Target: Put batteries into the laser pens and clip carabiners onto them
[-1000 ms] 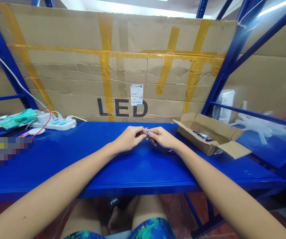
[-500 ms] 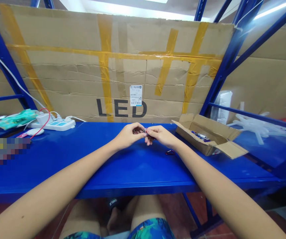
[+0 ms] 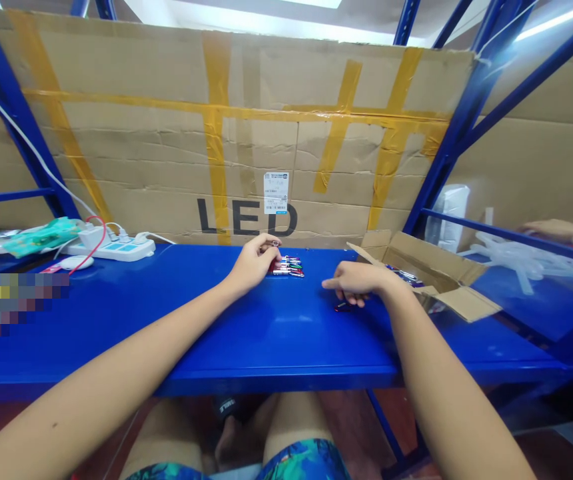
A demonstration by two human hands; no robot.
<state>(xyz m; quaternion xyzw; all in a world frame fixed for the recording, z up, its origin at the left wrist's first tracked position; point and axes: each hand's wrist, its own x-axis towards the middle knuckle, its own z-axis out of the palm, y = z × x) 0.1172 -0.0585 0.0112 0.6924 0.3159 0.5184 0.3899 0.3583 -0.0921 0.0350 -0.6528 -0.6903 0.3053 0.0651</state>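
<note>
My left hand (image 3: 256,262) is closed in a pinch at the table's back, with a small shiny metal piece (image 3: 275,242) at its fingertips. What kind of piece it is cannot be made out. Right beside those fingers lies a row of several colourful carabiners (image 3: 294,267), their left ends hidden by the hand. My right hand (image 3: 354,280) hovers to the right with its fingers apart, the index finger pointing left. Just below its fingertips is a single red carabiner (image 3: 341,308) on the blue table (image 3: 266,340), partly in shadow.
An opened cardboard box (image 3: 431,267) with shiny items inside stands at the right. Behind the table rises a large taped carton (image 3: 166,167). A white power strip (image 3: 131,250) with cables sits at the back left. Another person's hand (image 3: 549,228) shows at far right, near clear plastic strips (image 3: 516,257).
My right hand has let go of the small metal piece and moved right, over the lone red carabiner. My left hand has shifted slightly, and the row of carabiners now shows.
</note>
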